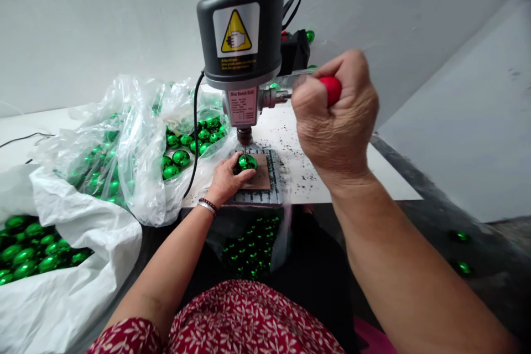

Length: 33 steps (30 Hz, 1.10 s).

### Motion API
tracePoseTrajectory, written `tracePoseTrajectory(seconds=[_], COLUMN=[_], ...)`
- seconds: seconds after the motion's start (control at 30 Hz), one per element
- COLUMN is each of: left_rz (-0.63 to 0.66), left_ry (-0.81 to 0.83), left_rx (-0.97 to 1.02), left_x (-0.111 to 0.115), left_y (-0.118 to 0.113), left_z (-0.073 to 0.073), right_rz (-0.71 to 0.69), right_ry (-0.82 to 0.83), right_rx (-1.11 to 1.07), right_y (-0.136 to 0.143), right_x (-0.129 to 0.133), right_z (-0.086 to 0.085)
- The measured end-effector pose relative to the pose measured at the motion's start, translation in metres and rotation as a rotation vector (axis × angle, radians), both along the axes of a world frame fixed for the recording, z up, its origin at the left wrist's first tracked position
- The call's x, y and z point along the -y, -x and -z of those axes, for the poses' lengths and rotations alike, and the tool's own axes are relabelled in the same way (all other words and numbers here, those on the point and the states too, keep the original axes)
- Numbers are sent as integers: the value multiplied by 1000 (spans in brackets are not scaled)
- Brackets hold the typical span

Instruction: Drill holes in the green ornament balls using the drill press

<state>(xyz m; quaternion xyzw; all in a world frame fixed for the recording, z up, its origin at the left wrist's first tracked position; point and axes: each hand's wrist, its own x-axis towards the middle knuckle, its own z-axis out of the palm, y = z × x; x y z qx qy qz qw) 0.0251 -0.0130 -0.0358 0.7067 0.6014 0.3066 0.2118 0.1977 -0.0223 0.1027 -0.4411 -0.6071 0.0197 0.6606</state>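
My left hand (227,178) grips a shiny green ball (248,162) between thumb and fingers, on a brown board (261,172) over the grey slotted base (276,188) of a bench drill (243,38). The thin bit (244,150) comes down to the top of the ball; whether it has entered cannot be told. My right hand (338,116) is closed around the red knob (332,91) of the drill's feed lever, to the right of the drill head. Part of the lever is hidden behind the fingers.
Clear plastic bags (143,149) full of green balls (181,157) lie left of the drill. A white sack (103,249) of more balls stands at lower left. A black cable (194,138) hangs beside the drill. Dark shavings litter the white table (390,185). Loose balls (462,268) lie on the floor, right.
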Motion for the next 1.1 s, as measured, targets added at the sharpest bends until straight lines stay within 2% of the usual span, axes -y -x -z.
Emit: tracePoseTrajectory(seconds=[0.27, 0.53, 0.77, 0.83, 0.93, 1.1], left_rz=[-31, -19, -47, -49, -51, -71], left_ry=[-2, -1, -19, -30, -19, 10], left_rx=[5, -9, 86, 119, 166, 264], left_x=[0, 3, 3, 2, 0, 4], left_y=[-1, -3, -3, -2, -4, -9], left_z=[2, 0, 3, 4, 4, 0], right_rz=[51, 50, 55, 56, 71, 59], right_ry=[10, -86, -121, -132, -126, -23], right_rx=[43, 37, 10, -1, -38, -67], right_y=[-1, 2, 4, 6, 8, 8], right_x=[2, 5, 11, 11, 2, -28], right_z=[12, 26, 54, 56, 38, -19])
